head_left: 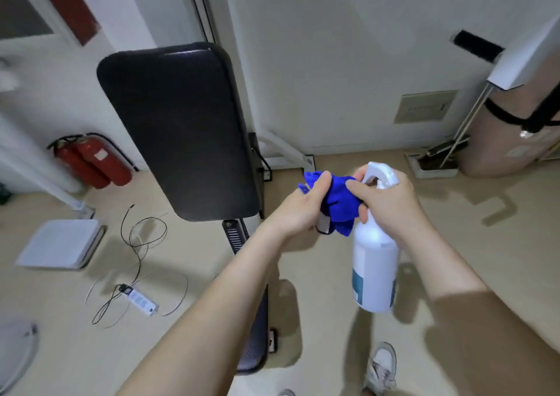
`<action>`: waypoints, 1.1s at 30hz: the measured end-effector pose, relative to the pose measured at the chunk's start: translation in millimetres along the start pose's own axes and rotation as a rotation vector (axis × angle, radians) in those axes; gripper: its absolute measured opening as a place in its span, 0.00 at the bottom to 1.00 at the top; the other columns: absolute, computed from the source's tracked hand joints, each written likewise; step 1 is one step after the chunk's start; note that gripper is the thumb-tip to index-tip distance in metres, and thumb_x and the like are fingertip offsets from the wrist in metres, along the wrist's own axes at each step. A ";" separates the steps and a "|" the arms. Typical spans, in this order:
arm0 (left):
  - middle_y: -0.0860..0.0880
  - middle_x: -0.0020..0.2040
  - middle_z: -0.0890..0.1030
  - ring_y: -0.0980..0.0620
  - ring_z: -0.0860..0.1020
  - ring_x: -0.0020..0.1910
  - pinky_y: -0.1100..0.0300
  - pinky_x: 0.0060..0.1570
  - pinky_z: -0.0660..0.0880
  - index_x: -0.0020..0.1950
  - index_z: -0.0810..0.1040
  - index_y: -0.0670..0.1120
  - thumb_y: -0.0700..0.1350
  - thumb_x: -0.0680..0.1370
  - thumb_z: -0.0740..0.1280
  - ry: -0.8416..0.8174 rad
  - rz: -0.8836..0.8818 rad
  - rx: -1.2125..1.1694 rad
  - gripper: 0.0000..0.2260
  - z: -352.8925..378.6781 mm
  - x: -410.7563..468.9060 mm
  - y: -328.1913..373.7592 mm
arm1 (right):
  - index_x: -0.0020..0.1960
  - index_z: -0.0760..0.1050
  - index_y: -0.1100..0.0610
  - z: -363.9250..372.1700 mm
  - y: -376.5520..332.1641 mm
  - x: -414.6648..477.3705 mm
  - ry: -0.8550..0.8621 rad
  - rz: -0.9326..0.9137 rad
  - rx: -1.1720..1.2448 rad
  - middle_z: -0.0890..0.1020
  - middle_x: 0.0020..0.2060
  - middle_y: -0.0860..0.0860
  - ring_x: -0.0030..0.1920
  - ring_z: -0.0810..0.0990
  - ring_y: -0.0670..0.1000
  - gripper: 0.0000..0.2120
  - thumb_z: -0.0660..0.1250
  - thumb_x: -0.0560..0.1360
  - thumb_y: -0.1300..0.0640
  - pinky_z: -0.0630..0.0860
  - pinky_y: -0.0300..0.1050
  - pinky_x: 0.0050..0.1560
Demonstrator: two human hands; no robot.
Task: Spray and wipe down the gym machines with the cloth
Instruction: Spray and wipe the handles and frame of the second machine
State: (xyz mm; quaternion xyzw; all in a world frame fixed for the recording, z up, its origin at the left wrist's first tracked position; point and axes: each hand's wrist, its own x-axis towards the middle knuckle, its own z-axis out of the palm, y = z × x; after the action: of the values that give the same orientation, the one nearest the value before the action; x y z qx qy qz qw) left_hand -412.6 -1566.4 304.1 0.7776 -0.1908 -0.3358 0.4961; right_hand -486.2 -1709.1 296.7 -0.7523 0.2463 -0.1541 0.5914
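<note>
Two bare hands meet above a beige floor: the left hand has its fingers curled tight round one crumpled bright blue cloth, and the right hand grips the neck of one white plastic spray bottle just under its trigger head, the bottle hanging nearly upright. The cloth sits bunched between the two hands, right against the bottle's neck. Just left of the hands stands one black padded backrest of a gym bench, tilted up toward the white wall, and the left forearm crosses over the bench's dark lower pad. Further left, two red fire extinguishers lean in the corner. On the floor near them lie one flat white square box, a loose tangle of thin black cables and one white power strip. At the bottom edge shows one pale lace-up shoe. By the right wall a long-handled dustpan stands, well apart from the hands
</note>
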 end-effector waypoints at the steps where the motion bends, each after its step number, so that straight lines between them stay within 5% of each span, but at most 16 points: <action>1: 0.46 0.36 0.80 0.50 0.75 0.37 0.51 0.50 0.76 0.41 0.75 0.40 0.63 0.81 0.50 0.031 0.008 0.109 0.29 -13.2 -11.6 -4.1 | 0.43 0.72 0.62 13.9 -6.5 -8.0 -0.010 -0.005 0.015 0.71 0.24 0.54 0.24 0.70 0.54 0.05 0.67 0.74 0.61 0.71 0.45 0.37; 5: 0.47 0.31 0.76 0.45 0.75 0.36 0.53 0.38 0.70 0.35 0.73 0.43 0.63 0.81 0.46 0.203 -0.050 0.598 0.30 -52.0 -40.0 -19.7 | 0.43 0.73 0.61 53.3 -26.9 -29.2 -0.041 -0.023 0.006 0.70 0.23 0.54 0.24 0.69 0.53 0.05 0.67 0.74 0.60 0.69 0.42 0.35; 7: 0.50 0.33 0.70 0.43 0.72 0.38 0.54 0.37 0.66 0.55 0.76 0.49 0.58 0.82 0.48 0.224 -0.053 0.919 0.21 -74.5 -51.7 -28.6 | 0.42 0.72 0.62 72.6 -38.1 -36.5 -0.073 -0.056 -0.006 0.70 0.22 0.52 0.24 0.68 0.53 0.05 0.67 0.74 0.61 0.68 0.43 0.34; 9: 0.51 0.35 0.65 0.43 0.69 0.39 0.55 0.39 0.65 0.69 0.63 0.57 0.50 0.80 0.54 0.208 -0.066 1.139 0.17 -93.9 -62.9 -33.2 | 0.40 0.72 0.62 87.9 -44.0 -39.1 -0.106 -0.094 -0.027 0.70 0.21 0.54 0.24 0.68 0.53 0.06 0.66 0.74 0.62 0.69 0.44 0.35; 12: 0.49 0.36 0.66 0.43 0.64 0.44 0.54 0.40 0.64 0.72 0.64 0.57 0.49 0.81 0.50 0.282 -0.165 1.173 0.19 -117.4 -82.5 -46.5 | 0.38 0.70 0.61 113.0 -53.8 -40.9 -0.180 -0.142 -0.067 0.70 0.22 0.57 0.25 0.68 0.54 0.07 0.65 0.73 0.61 0.69 0.46 0.35; 16: 0.48 0.40 0.71 0.43 0.67 0.42 0.56 0.39 0.65 0.62 0.74 0.51 0.56 0.83 0.47 0.383 -0.226 1.214 0.19 -163.1 -101.7 -67.4 | 0.38 0.70 0.63 149.8 -68.8 -40.6 -0.194 -0.195 -0.091 0.70 0.25 0.56 0.29 0.67 0.54 0.06 0.64 0.72 0.63 0.68 0.45 0.31; 19: 0.48 0.32 0.71 0.45 0.69 0.33 0.56 0.34 0.65 0.36 0.68 0.46 0.59 0.83 0.47 0.488 -0.163 1.008 0.23 -199.4 -116.1 -71.5 | 0.39 0.71 0.63 177.6 -84.0 -37.8 -0.239 -0.190 -0.083 0.71 0.24 0.55 0.26 0.69 0.53 0.06 0.65 0.73 0.62 0.70 0.45 0.33; 21: 0.49 0.28 0.67 0.47 0.67 0.30 0.55 0.31 0.62 0.32 0.62 0.44 0.57 0.83 0.52 0.543 -0.061 0.688 0.24 -226.6 -123.4 -79.3 | 0.37 0.71 0.61 203.8 -96.0 -34.5 -0.265 -0.170 -0.074 0.72 0.25 0.55 0.24 0.70 0.53 0.08 0.65 0.74 0.61 0.71 0.45 0.37; 26: 0.51 0.33 0.77 0.53 0.73 0.33 0.59 0.36 0.69 0.39 0.77 0.43 0.51 0.81 0.63 0.555 0.105 -0.049 0.16 -304.5 -138.6 -110.1 | 0.40 0.72 0.62 282.8 -117.2 -23.6 -0.325 -0.041 0.047 0.77 0.38 0.48 0.24 0.70 0.52 0.08 0.68 0.75 0.59 0.69 0.43 0.32; 30: 0.44 0.39 0.81 0.48 0.77 0.37 0.57 0.33 0.70 0.50 0.75 0.40 0.50 0.73 0.73 0.484 0.105 -0.283 0.15 -383.1 -145.5 -137.4 | 0.45 0.69 0.70 365.8 -136.1 -25.6 -0.304 -0.027 0.102 0.77 0.37 0.50 0.24 0.71 0.51 0.13 0.69 0.75 0.60 0.70 0.44 0.36; 33: 0.47 0.38 0.81 0.49 0.78 0.35 0.58 0.33 0.74 0.49 0.75 0.43 0.42 0.72 0.75 0.503 0.059 -0.320 0.11 -435.4 -154.0 -152.4 | 0.42 0.72 0.66 427.5 -158.6 -34.6 -0.302 -0.067 0.089 0.74 0.32 0.57 0.24 0.71 0.51 0.10 0.68 0.76 0.60 0.71 0.43 0.35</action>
State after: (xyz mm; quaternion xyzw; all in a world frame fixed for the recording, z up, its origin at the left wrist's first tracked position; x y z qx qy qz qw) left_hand -216.4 -1123.0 341.1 0.7424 -0.0291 -0.1440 0.6537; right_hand -261.5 -1313.6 343.7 -0.7478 0.1224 -0.0695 0.6488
